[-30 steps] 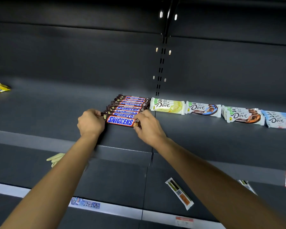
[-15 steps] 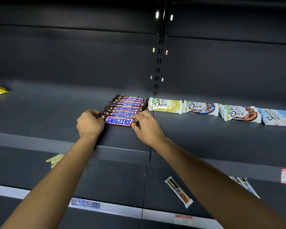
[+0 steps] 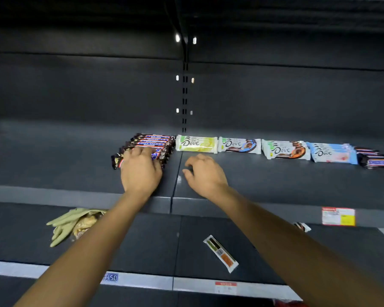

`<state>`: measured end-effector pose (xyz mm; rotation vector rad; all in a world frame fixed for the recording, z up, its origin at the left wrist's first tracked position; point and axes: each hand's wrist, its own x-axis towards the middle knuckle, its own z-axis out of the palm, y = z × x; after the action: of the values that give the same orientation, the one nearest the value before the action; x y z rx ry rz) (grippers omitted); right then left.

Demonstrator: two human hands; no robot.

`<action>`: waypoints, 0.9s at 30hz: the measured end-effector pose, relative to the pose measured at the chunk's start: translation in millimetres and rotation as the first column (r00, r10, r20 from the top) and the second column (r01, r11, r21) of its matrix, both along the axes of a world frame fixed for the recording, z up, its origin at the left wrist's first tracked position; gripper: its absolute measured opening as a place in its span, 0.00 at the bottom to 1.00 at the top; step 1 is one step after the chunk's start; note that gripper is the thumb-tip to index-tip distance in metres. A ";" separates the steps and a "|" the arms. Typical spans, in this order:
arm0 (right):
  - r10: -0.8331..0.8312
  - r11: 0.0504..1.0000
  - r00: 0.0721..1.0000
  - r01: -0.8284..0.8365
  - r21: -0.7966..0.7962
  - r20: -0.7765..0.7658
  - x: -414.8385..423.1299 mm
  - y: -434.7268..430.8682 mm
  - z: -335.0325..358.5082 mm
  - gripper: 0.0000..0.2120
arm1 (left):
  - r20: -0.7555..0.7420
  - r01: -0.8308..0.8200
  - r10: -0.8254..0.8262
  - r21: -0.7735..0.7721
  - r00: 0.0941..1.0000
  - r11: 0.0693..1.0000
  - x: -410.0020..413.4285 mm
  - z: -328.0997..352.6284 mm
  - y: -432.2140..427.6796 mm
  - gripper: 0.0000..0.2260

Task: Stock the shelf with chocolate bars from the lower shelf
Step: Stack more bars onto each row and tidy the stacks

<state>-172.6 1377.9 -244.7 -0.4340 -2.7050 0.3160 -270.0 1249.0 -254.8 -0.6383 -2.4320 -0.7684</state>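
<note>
A row of several Snickers bars (image 3: 152, 141) lies on the upper shelf (image 3: 53, 165), overlapping front to back. My left hand (image 3: 140, 171) rests palm down on the front bars, its fingers laid over them; only the left end of the front bar (image 3: 116, 161) shows. My right hand (image 3: 205, 173) hovers over the bare shelf just right of the row, fingers loosely curled and holding nothing. On the lower shelf (image 3: 142, 244) a single wrapped bar (image 3: 221, 253) lies at an angle.
Right of the Snickers lie Dove stacks: yellow-green (image 3: 196, 144), two brown and white (image 3: 238, 146) (image 3: 285, 150), pale blue (image 3: 331, 152), then more Snickers (image 3: 375, 159). Pale gloves (image 3: 73, 222) and a small wrapper (image 3: 302, 227) lie on the lower shelf. A price tag (image 3: 338, 216) hangs on the edge.
Both hands let go of the ends of the front Snickers bar. My left hand moved right onto the top of the row; my right hand drew off to the right.
</note>
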 end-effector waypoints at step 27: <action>-0.206 0.978 0.978 0.205 0.030 0.031 226.9 74.1 -62.5 0.10 | 0.046 0.547 -0.552 -0.222 0.833 0.807 214.3 -60.4 91.0 0.09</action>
<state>54.3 1452.0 -307.2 -0.7101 -2.6635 0.2160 -55.8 1339.9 -315.2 -1.4826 -2.3436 -0.6865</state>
